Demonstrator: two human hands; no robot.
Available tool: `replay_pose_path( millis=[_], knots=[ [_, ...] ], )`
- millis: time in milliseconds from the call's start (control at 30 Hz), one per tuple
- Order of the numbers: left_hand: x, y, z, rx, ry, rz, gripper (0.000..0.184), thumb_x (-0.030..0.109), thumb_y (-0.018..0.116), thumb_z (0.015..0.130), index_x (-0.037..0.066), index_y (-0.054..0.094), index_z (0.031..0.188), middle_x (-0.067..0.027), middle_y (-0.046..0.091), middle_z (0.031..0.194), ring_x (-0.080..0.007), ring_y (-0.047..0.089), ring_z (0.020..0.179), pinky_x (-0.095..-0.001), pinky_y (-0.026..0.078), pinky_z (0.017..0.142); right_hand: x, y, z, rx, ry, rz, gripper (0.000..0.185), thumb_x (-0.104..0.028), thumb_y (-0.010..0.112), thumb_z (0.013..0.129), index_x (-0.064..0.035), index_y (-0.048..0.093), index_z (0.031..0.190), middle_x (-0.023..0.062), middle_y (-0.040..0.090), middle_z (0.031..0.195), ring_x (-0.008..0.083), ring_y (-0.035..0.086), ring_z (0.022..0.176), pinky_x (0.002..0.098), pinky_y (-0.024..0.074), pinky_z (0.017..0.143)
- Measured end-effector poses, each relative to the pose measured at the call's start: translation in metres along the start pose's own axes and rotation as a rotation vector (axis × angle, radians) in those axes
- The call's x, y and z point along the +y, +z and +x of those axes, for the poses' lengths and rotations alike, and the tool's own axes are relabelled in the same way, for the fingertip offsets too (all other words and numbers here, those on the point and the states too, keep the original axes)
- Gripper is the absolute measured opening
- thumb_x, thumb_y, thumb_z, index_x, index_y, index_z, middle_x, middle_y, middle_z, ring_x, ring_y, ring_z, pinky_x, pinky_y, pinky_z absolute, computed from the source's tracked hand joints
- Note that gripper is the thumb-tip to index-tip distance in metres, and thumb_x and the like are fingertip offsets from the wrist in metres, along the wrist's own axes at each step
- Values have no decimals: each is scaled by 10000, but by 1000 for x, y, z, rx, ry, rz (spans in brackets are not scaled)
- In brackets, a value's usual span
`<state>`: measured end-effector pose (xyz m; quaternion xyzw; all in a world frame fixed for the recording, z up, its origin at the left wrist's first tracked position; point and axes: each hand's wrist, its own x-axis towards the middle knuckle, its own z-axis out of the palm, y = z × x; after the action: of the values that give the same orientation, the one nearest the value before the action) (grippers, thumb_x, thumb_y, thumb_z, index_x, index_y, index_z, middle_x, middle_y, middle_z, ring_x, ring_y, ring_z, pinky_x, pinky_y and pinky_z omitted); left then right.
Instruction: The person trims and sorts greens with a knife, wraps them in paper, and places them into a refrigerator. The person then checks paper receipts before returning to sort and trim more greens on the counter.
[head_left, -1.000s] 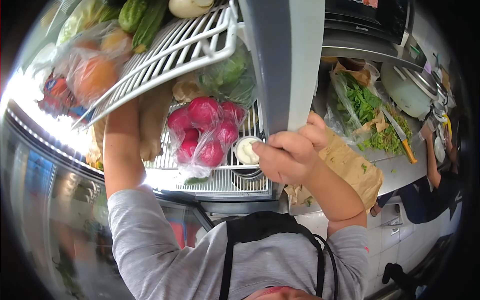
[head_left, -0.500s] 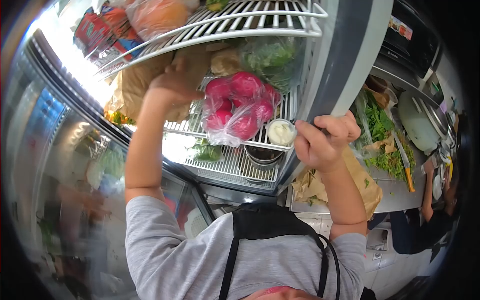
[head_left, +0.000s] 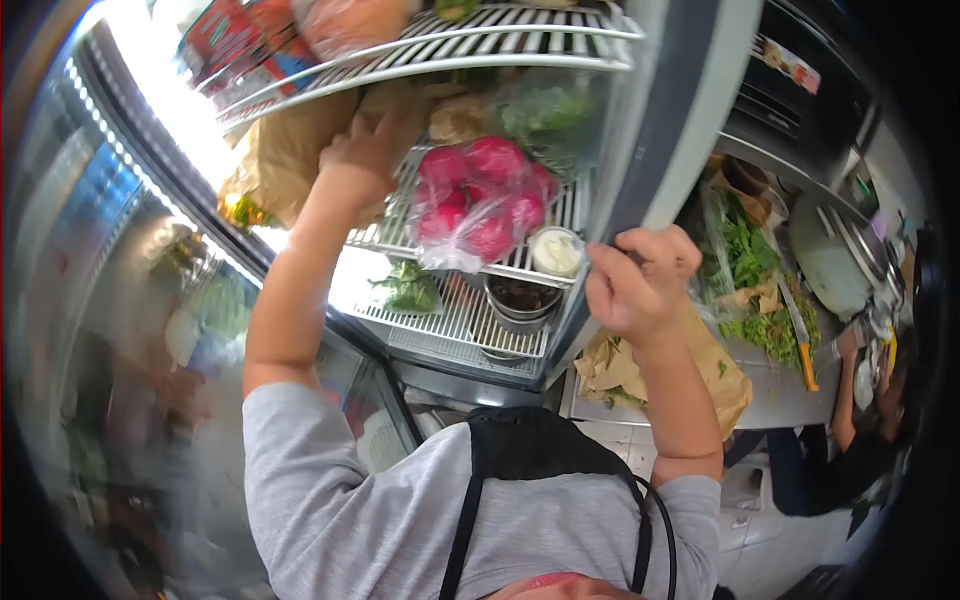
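My left hand (head_left: pixel 358 160) is inside the fridge under the upper rack, its fingers spread against brown paper bags (head_left: pixel 285 160). Right of it, on the wire shelf (head_left: pixel 400 243), lies a clear plastic bag of pink-red round vegetables (head_left: pixel 490 190). A small round tub with white contents (head_left: pixel 557 252) stands at that shelf's front right corner. My right hand (head_left: pixel 640 285) is beside the tub at the fridge's side edge (head_left: pixel 660 130), fingers curled; whatever they hold, if anything, is hidden. Bagged greens (head_left: pixel 550 115) sit behind the pink-red vegetables.
The upper rack (head_left: pixel 450 50) holds bagged produce and red packets. Below are leafy greens (head_left: pixel 410 288) and a metal pot (head_left: pixel 522 300). On the right counter (head_left: pixel 790 405) lie herbs (head_left: pixel 745 245), a knife with an orange handle (head_left: pixel 805 350) and brown paper (head_left: pixel 715 370). Another person's arm (head_left: pixel 845 400) shows beyond.
My left arm has shifted, and its hand, hidden behind the rack at first, now shows on the paper bags. My right hand has moved slightly away from the white tub. The view has shifted too.
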<state>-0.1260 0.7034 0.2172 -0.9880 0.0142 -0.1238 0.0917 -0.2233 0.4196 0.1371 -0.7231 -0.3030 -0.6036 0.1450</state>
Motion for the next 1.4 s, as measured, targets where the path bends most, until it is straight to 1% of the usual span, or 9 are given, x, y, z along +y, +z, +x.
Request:
replay_pose_path(
  millis=[167, 400, 533, 667, 800, 900, 1100, 1267, 1400],
  knots=[
    [3, 43, -26, 342, 184, 262, 666, 25, 553, 645, 232, 410, 1262, -200, 285, 1336, -401, 389, 1105, -493, 392, 839, -11, -6, -16, -21, 90, 129, 280, -74, 603, 494, -128, 623, 768, 36, 517, 874, 241, 443, 797, 371, 350, 713],
    [-1, 45, -34, 328, 259, 130, 648, -44, 415, 661, 139, 383, 1281, -159, 301, 1361, -442, 302, 1193, -488, 289, 977, -31, -35, -57, -72, 303, 296, 252, -74, 614, 559, -124, 596, 805, 43, 510, 911, 243, 492, 860, 375, 384, 729],
    [-11, 44, -65, 409, 356, -337, 559, 23, 486, 718, 33, 376, 1267, -206, 340, 1318, -369, 321, 1214, -418, 260, 1001, -19, -69, -105, -225, 405, 348, 241, -56, 620, 589, -120, 612, 821, 56, 519, 883, 243, 504, 809, 362, 387, 696],
    [28, 49, -138, 484, 94, -1048, 477, 43, 504, 766, 0, 423, 1234, -140, 482, 1186, -209, 470, 1059, -319, 365, 891, 14, -149, -171, -702, 628, 262, 466, -145, 690, 582, -120, 577, 1033, 97, 503, 1038, 287, 459, 977, 398, 359, 828],
    [149, 67, -210, -168, -36, -1440, 417, 51, 491, 782, 9, 463, 1196, -67, 558, 970, -114, 539, 778, -235, 429, 691, 38, -240, -246, -1153, 605, -47, 631, -191, 703, 598, -176, 468, 1184, 139, 422, 1191, 340, 358, 1108, 475, 316, 885],
    [244, 122, -220, -721, -33, -1449, 427, 271, 524, 833, -11, 483, 1152, -67, 598, 886, -126, 567, 757, -231, 447, 621, 49, -271, -289, -1222, 589, -164, 583, -181, 690, 609, -192, 496, 1158, 123, 433, 1190, 338, 359, 1119, 518, 322, 864],
    [369, 163, -171, -794, -154, -1089, 422, 392, 485, 847, -13, 531, 955, -112, 585, 673, -160, 554, 468, -244, 376, 376, 85, -267, -335, -911, 695, -14, 296, -98, 609, 656, -171, 618, 943, 29, 554, 951, 262, 492, 956, 448, 378, 801],
    [428, 160, -119, -282, 28, -1515, 209, 222, 511, 848, 25, 569, 807, -29, 528, 582, -116, 501, 430, -231, 405, 431, 101, -255, -303, -553, 785, -10, 242, -94, 588, 666, -168, 635, 891, 21, 577, 851, 237, 536, 844, 363, 395, 779],
    [425, 165, -67, 90, 117, -1587, 230, 196, 541, 833, 19, 531, 980, -96, 560, 872, -166, 562, 809, -250, 442, 675, 107, -249, -294, -662, 671, 17, 240, -125, 580, 700, -153, 627, 934, 29, 585, 900, 249, 535, 882, 377, 393, 794]
  ],
)
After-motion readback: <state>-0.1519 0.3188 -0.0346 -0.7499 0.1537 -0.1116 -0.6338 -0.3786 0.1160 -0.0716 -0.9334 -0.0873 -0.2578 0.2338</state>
